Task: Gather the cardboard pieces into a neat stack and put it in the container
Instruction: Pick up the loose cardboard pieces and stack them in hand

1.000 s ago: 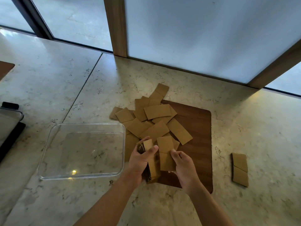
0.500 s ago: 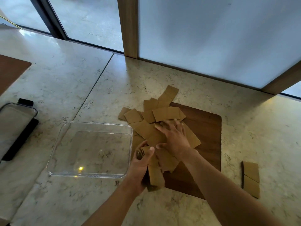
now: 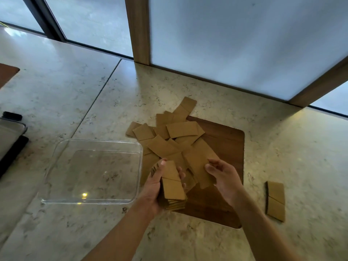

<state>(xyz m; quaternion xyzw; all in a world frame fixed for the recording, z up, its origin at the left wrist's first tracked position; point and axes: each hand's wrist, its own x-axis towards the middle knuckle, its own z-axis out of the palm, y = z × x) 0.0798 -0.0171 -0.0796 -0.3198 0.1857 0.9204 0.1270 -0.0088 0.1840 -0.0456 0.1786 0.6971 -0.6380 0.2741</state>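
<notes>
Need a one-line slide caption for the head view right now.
Left hand grips a cardboard stack beside the empty clear container; right hand hovers over loose pieces.

A single head-worn camera looks steeply down and forward at the counter (image 3: 282, 147), close in, windows at twelve o'clock.

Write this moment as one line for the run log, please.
left hand: holds stack | right hand: open beside pile | container: empty | second stack: on counter, right
</notes>
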